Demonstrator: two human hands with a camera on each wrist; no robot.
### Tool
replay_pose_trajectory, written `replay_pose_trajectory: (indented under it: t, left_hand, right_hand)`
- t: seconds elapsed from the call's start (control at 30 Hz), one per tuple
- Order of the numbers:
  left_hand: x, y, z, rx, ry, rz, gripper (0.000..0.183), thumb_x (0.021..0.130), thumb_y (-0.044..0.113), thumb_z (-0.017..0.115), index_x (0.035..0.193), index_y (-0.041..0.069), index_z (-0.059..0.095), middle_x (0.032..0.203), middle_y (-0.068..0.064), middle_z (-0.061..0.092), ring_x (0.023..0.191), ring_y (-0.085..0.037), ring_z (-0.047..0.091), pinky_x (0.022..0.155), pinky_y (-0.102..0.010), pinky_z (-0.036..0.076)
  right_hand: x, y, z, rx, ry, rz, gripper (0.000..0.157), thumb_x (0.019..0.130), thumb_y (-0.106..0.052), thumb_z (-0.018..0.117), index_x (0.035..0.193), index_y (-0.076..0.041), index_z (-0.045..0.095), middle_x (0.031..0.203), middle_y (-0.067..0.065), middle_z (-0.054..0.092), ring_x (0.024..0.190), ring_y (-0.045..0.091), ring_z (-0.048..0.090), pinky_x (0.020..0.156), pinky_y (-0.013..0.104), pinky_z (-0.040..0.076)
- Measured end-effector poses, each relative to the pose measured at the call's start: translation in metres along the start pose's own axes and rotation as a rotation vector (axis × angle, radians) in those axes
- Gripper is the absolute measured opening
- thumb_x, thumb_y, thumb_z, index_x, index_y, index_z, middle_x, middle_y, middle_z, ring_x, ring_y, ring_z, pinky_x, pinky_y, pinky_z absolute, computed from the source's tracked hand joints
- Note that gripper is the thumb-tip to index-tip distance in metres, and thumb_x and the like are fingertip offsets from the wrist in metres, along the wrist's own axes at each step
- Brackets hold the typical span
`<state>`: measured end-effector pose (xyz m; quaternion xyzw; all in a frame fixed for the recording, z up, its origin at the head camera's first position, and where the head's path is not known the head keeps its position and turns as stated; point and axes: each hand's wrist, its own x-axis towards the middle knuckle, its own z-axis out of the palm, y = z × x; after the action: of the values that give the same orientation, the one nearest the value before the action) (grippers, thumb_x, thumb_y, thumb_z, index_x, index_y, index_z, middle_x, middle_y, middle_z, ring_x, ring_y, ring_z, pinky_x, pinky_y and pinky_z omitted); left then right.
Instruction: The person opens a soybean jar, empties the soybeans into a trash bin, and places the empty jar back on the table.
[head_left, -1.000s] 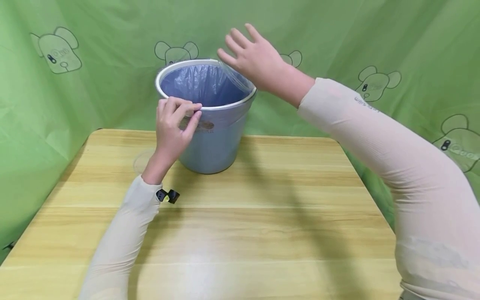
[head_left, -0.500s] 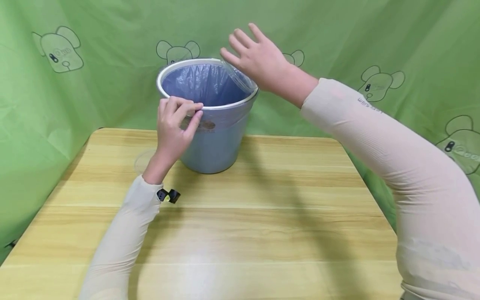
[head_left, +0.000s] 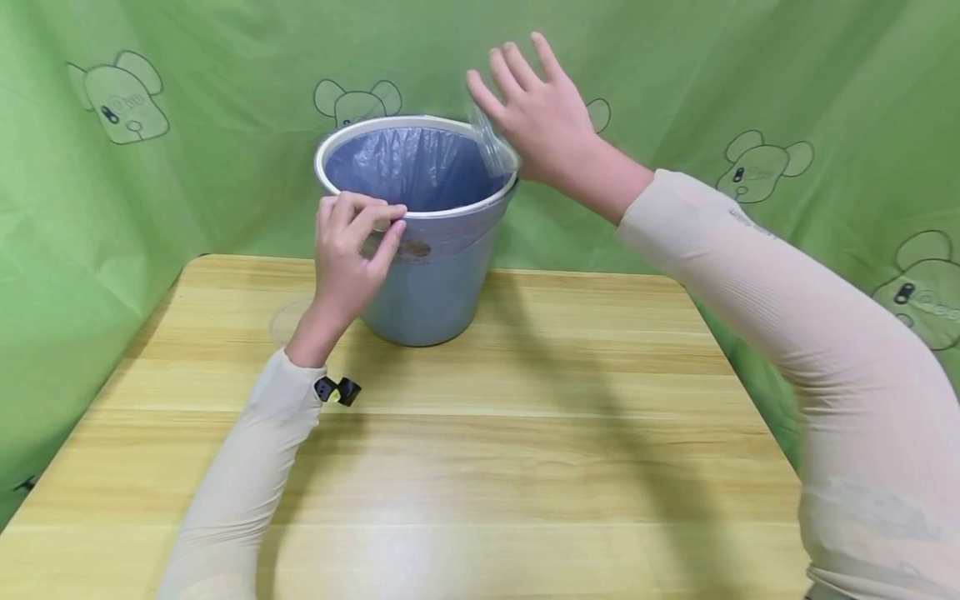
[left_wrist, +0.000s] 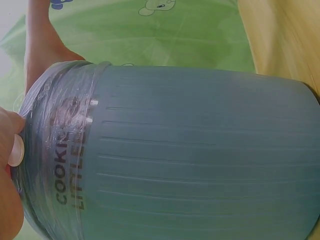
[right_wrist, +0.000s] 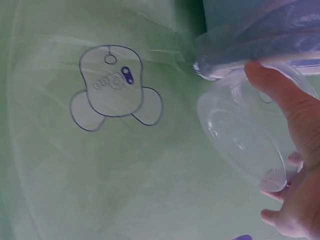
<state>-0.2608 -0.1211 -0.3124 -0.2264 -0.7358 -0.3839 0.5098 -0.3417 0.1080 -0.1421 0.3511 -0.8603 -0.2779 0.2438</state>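
A blue-grey trash can (head_left: 423,300) stands upright at the far side of the table, lined with a thin plastic bag (head_left: 408,162) folded over its white rim. My left hand (head_left: 348,242) pinches the rim at the near left, thumb outside; the left wrist view catches the thumb (left_wrist: 16,151) beside the wrapped bag. Over the far right of the rim, my right hand (head_left: 540,125) holds a clear plastic bowl (right_wrist: 240,140) steeply tipped, its lower edge right at the rim. Thumb and fingers spread around the bowl. The can's bottom is hidden.
A clear round disc like a lid (head_left: 281,321) lies on the wooden table (head_left: 525,467), partly behind my left wrist. Green cloth (head_left: 247,167) with printed mouse heads hangs close behind the can and along both sides.
My right hand has moved up and to the right, and the clear bowl now tilts more steeply at the rim. My left hand keeps its pinch on the can.
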Motion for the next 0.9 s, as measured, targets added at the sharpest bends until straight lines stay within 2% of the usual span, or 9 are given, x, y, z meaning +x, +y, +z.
replay_pose_trajectory:
  t: [0.17,0.37,0.6,0.67,0.77,0.9]
  left_hand:
    - [-0.001,0.001,-0.001,0.001,0.003,-0.009,0.013,0.093,0.012,0.073,0.103,0.006,0.077,0.101,-0.015,0.066,0.096,-0.035,0.050,0.093,-0.030,0.031]
    - [-0.001,0.000,-0.002,0.000,0.012,-0.004,0.013,0.093,0.012,0.072,0.103,0.005,0.077,0.101,-0.016,0.066,0.096,-0.035,0.050,0.094,-0.030,0.031]
    - [0.000,-0.002,-0.003,-0.001,0.017,-0.005,0.012,0.093,0.013,0.072,0.103,0.006,0.077,0.100,-0.016,0.066,0.096,-0.035,0.049,0.094,-0.029,0.030]
    - [0.000,-0.003,-0.003,-0.001,0.016,-0.004,0.012,0.093,0.013,0.072,0.103,0.006,0.077,0.100,-0.016,0.066,0.096,-0.035,0.049,0.094,-0.029,0.030]
    - [0.000,-0.003,-0.003,0.001,0.012,-0.006,0.012,0.093,0.012,0.072,0.102,0.006,0.077,0.100,-0.016,0.066,0.096,-0.035,0.050,0.094,-0.029,0.030]
    - [-0.001,-0.004,-0.004,0.001,0.012,-0.010,0.012,0.093,0.012,0.072,0.102,0.006,0.077,0.101,-0.016,0.066,0.096,-0.035,0.049,0.093,-0.029,0.030]
  right_hand:
    - [-0.011,0.004,0.011,0.119,0.092,0.123,0.128,0.065,-0.038,0.094,0.161,-0.007,0.016,0.164,0.029,0.024,0.153,0.044,0.024,0.128,0.058,0.006]
    - [-0.029,0.007,0.026,0.365,0.213,0.323,0.133,0.062,-0.048,0.095,0.162,-0.011,0.015,0.166,0.020,0.025,0.155,0.036,0.023,0.130,0.048,0.005]
    - [-0.053,0.005,0.044,0.644,0.339,0.480,0.133,0.061,-0.055,0.094,0.162,-0.016,0.016,0.167,0.005,0.027,0.155,0.021,0.026,0.129,0.035,0.009]
    - [-0.059,0.002,0.049,0.764,0.360,0.553,0.134,0.059,-0.053,0.096,0.162,-0.019,0.017,0.167,-0.001,0.027,0.154,0.015,0.026,0.128,0.031,0.012]
    - [-0.070,-0.004,0.054,1.035,0.404,0.652,0.131,0.059,-0.041,0.099,0.161,-0.022,0.019,0.165,-0.002,0.032,0.151,0.011,0.031,0.125,0.030,0.021]
    - [-0.086,-0.015,0.059,1.420,0.473,0.674,0.120,0.062,-0.020,0.097,0.158,-0.019,0.025,0.157,0.004,0.039,0.144,0.014,0.038,0.121,0.032,0.033]
